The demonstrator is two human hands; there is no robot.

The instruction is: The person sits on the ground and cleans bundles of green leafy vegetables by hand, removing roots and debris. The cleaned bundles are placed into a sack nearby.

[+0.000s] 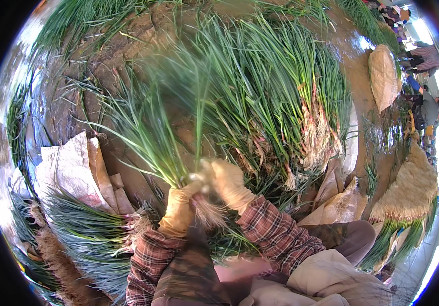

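Observation:
My left hand (181, 202), in a yellowish glove, is closed around a bunch of green onions (158, 141); the leaves point up and the pale roots (208, 212) hang below the fist. My right hand (227, 183), in a similar glove, is beside it, blurred at the fingertips near a few upright leaves. Whether it grips them cannot be told. Beyond my hands lies a large pile of green onions (257, 84) with reddish stems and root ends towards me. Another stack of green onions (89, 233) lies at the left, its roots beside my left sleeve.
Woven sacks lie at the left (66, 168) and right (338, 202). A filled sack (384, 76) and a large stack of onions, roots up (407, 187), stand farther right. Several people are at the far right edge. Loose leaves litter the wet brown floor (143, 38).

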